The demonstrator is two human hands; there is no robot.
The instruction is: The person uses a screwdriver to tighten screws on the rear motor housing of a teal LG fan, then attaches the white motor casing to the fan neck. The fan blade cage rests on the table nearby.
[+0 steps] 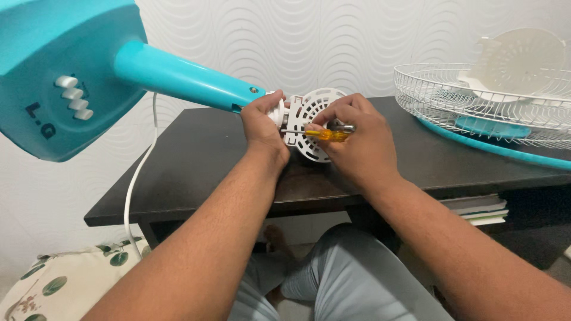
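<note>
A teal fan stand lies tipped over the dark table [196, 160]; its base [53, 71], with white buttons, fills the upper left and its pole [184, 77] slants down to the middle. My left hand [262, 122] grips the white neck joint where the pole meets the white vented motor housing [314, 107]. My right hand [354, 134] holds a yellow-handled screwdriver [324, 134] lying level, its tip pointing left into the housing.
A white wire fan guard [470, 101] with a teal rim rests on the table's right, a white vented cover [517, 59] and a teal piece in it. A white cord [135, 178] hangs off the table's left. A leaf-print cushion [53, 285] lies below left; books [482, 209] sit under the table.
</note>
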